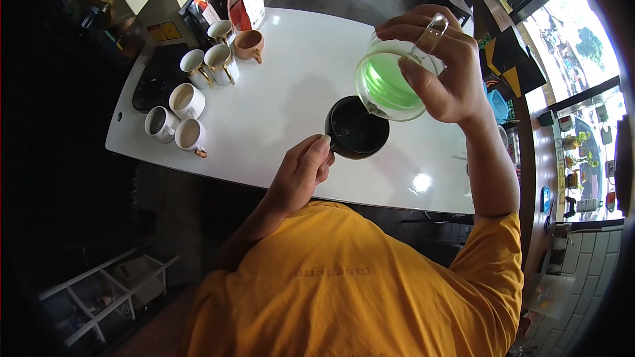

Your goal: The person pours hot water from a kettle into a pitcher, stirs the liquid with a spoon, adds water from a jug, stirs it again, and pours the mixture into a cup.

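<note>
Jug (390, 96), near the upper right of the frame, hangs tipped over the black mug (358, 131) at the centre. Your right hand (442, 69) is clamped on the jug, fingers wrapped around its handle and thumb pressed against its side. Your left hand (303, 170) is closed on the left side of the mug, apparently gripping it by its handle. You seem to be partway through a pour: the jug's lip is over the mug's opening, and what looks like a thin stream runs between them. A good share of green liquid (385, 74) remains in the jug. How full the mug is, you cannot tell against its dark inside, nor whether its base touches the bench (291, 46).

The jug is clear glass, round-bodied, with a looped glass handle. The mug is round, wide-mouthed and slightly shiny. The bench is smooth, glossy white, catching a bright glare at lower right. Toward the upper left stand white mugs (187, 100), upright, several with gold-coloured handles, beside a brown cup (249, 43) with a matte, clay-like look.
</note>
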`<action>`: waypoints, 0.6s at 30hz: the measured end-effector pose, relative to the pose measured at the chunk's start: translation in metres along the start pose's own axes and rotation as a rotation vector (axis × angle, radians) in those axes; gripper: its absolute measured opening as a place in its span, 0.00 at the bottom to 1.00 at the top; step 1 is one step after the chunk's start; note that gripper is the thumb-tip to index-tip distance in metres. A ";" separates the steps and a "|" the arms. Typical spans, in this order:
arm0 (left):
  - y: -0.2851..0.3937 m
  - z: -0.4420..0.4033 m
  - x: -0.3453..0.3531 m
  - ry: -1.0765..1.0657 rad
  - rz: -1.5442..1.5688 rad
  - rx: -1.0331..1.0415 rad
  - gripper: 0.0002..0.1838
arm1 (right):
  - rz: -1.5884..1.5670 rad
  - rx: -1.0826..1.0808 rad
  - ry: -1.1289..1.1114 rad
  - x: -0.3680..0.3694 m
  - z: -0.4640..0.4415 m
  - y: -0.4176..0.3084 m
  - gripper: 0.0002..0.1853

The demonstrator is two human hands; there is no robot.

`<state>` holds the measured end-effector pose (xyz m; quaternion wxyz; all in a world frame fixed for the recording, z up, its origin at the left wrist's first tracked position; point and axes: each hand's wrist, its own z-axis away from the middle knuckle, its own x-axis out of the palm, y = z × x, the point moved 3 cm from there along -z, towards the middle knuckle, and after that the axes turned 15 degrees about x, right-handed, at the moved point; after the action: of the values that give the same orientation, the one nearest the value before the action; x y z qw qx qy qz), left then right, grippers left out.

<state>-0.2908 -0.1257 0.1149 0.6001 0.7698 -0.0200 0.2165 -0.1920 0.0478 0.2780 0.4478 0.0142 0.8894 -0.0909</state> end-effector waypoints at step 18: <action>0.000 0.005 0.001 0.001 -0.006 0.008 0.20 | -0.055 0.014 0.045 0.002 0.003 0.001 0.16</action>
<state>-0.2888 -0.1302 0.1147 0.5978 0.7721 -0.0169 0.2152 -0.1907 0.0485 0.2747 0.4251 -0.0052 0.8985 -0.1093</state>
